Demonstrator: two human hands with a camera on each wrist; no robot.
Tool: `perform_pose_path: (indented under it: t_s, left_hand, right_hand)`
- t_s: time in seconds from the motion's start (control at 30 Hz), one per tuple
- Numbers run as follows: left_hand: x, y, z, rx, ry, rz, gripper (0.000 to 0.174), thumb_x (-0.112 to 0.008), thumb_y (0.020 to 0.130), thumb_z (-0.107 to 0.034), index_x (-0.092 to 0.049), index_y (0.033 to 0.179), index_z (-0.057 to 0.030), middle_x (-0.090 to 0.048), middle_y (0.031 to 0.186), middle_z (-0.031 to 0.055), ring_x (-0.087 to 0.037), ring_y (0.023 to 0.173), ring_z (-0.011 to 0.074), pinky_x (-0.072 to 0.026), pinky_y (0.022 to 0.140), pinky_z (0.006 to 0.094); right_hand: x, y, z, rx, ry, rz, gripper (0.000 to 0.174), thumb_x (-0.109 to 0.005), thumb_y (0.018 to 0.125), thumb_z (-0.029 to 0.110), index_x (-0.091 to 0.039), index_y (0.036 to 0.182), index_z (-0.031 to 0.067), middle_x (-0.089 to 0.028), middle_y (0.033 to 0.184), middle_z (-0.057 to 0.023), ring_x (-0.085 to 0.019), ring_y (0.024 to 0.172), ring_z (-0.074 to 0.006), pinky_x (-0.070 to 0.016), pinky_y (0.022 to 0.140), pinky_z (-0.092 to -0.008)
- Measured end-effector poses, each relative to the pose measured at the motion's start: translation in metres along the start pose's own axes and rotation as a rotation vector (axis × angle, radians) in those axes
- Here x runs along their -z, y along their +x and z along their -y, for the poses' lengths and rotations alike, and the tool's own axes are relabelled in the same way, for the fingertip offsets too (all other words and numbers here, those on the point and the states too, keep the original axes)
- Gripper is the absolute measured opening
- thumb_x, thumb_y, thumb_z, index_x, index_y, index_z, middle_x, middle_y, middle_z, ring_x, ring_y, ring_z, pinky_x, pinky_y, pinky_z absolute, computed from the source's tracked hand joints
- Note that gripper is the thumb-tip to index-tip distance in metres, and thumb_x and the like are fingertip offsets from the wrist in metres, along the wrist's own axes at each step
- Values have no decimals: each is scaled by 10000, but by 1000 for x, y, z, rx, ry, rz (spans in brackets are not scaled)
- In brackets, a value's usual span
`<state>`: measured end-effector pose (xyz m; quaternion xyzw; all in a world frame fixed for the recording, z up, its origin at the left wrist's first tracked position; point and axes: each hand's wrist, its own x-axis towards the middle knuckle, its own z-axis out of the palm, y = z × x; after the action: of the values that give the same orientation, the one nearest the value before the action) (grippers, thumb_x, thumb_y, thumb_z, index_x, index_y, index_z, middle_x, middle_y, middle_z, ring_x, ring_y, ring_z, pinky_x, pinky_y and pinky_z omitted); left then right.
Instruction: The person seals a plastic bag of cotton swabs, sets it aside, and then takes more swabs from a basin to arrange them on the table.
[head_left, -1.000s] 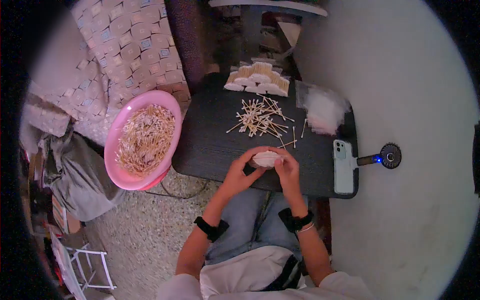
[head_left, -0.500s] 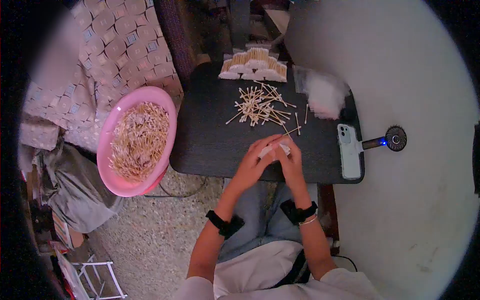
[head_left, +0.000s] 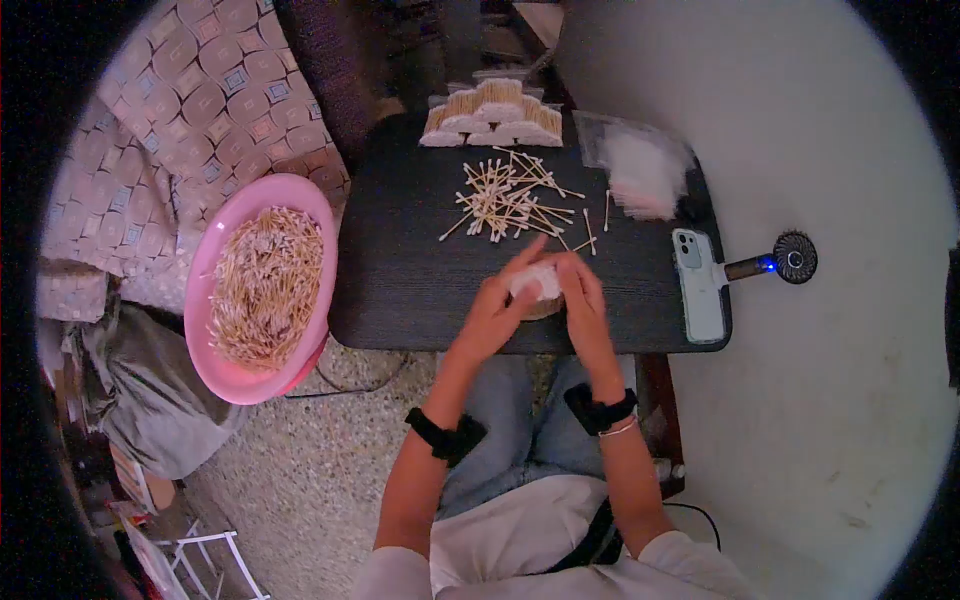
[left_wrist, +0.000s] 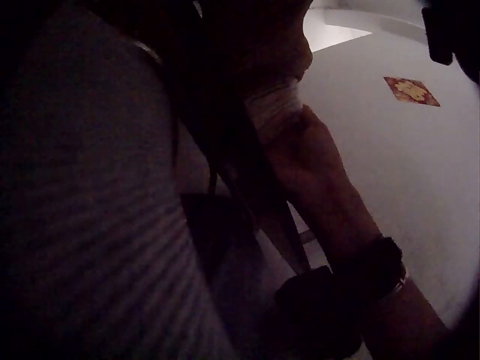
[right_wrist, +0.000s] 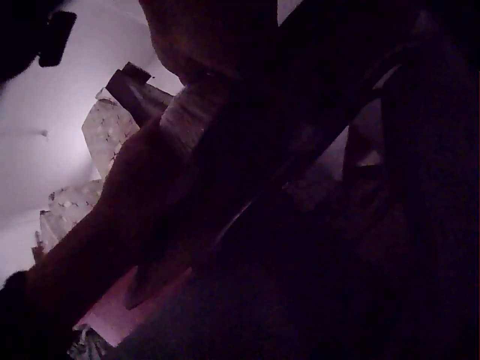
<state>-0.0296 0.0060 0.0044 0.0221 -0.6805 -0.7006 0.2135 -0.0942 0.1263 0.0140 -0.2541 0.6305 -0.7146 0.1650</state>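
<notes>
Both hands hold a bundle of cotton swabs (head_left: 543, 309) close over the near edge of the black table, its white tips facing up and pale sticks below. My left hand (head_left: 490, 312) grips its left side, one finger stretched out past the top. The right hand (head_left: 582, 300) holds the opposite side with bent fingers. In the dark left wrist view, the bundle (left_wrist: 271, 109) shows between the hands; the right wrist view shows it (right_wrist: 193, 116) dimly too. Just beyond the hands lies a loose heap of cotton swabs (head_left: 500, 200).
Packed bags of swabs (head_left: 495, 110) are stacked at the table's back. Clear plastic bags (head_left: 640, 170) lie at the back right, with a phone (head_left: 700, 290) and small fan (head_left: 795, 257) nearer. A pink basin (head_left: 196, 310) full of swabs stands left of the black table (head_left: 400, 270).
The fingers have shifted around the bundle, which they mostly covered half a second ago; its white tips and sticks now show. The head view has moved, so the table sits higher in it.
</notes>
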Motion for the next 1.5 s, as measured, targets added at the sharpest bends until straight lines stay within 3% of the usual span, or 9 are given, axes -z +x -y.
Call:
perform_pose_path:
  t_s: [0.07, 0.17, 0.27, 0.47, 0.67, 0.87, 0.97, 1.37, 1.5]
  left_hand:
    - [-7, -2, -10, -90, 163, -95, 383, -668, 837, -200, -575, 1127, 32, -625, 1092, 130, -582, 1008, 176, -453, 870, 314]
    - [5, -5, 10, 130, 149, -193, 380, -752, 770, -200, -600, 1041, 19, -660, 946, 81, -613, 881, 138, -490, 754, 289]
    - [9, -3, 12, 157, 28, -159, 344, -734, 791, -205, -606, 1025, 12, -664, 881, 46, -607, 789, 100, -490, 678, 258]
    - [14, -4, 6, 156, -11, -77, 298, -711, 814, -184, -614, 1028, 0, -654, 912, 34, -585, 803, 80, -483, 697, 249]
    - [7, -2, -4, 207, -236, -120, 281, -634, 871, -137, -556, 1112, -14, -618, 1007, 50, -575, 896, 90, -480, 760, 245]
    - [11, -1, 2, 216, -275, -101, 260, -587, 906, -154, -541, 1123, -17, -618, 1008, 51, -589, 888, 94, -487, 751, 247]
    - [13, -2, 2, 268, -299, -87, 239, -582, 910, -162, -561, 1096, -13, -629, 973, 43, -603, 847, 94, -493, 725, 246]
    - [14, -5, 9, 182, -115, -151, 171, -584, 906, -144, -645, 976, -1, -648, 888, 23, -581, 783, 69, -475, 684, 223]
    - [13, -3, 2, 219, -176, -222, 143, -605, 892, -125, -662, 929, 1, -651, 852, 15, -575, 771, 61, -465, 685, 215]
  right_hand:
    - [-8, -2, 0, 5, -2, -101, 281, -415, 991, 247, -555, 1016, 5, -576, 942, -29, -508, 882, -92, -417, 803, -241]
    - [-7, -1, -22, -21, -43, -185, 310, -399, 996, 262, -556, 1044, -1, -589, 969, -36, -515, 901, -96, -421, 809, -249]
    - [-10, -2, -3, 41, 16, -103, 293, -441, 983, 258, -555, 1061, 0, -586, 953, -30, -521, 876, -89, -430, 788, -244]
    - [2, 6, -16, -46, -43, 12, 197, -599, 902, 219, -583, 935, 25, -568, 785, 23, -497, 719, -41, -418, 634, -205]
    - [3, 6, -23, -40, 5, -38, 179, -613, 889, 203, -560, 844, 38, -521, 720, 37, -454, 673, -36, -393, 607, -200]
    - [-12, 8, -6, 80, 63, -172, 185, -639, 872, 187, -592, 910, 12, -602, 801, -2, -532, 724, -59, -439, 653, -206]
    - [-1, 6, -19, 26, 34, -98, 193, -658, 857, 172, -619, 943, 3, -641, 870, -33, -565, 764, -73, -461, 689, -214]
    - [3, 9, -21, 215, 72, -127, 83, -646, 855, 82, -627, 877, 4, -648, 902, -46, -590, 810, -94, -462, 739, -217]
    - [4, 2, -11, 11, 121, -162, 114, -625, 877, 97, -646, 925, -4, -653, 888, -45, -599, 800, -96, -467, 715, -214]
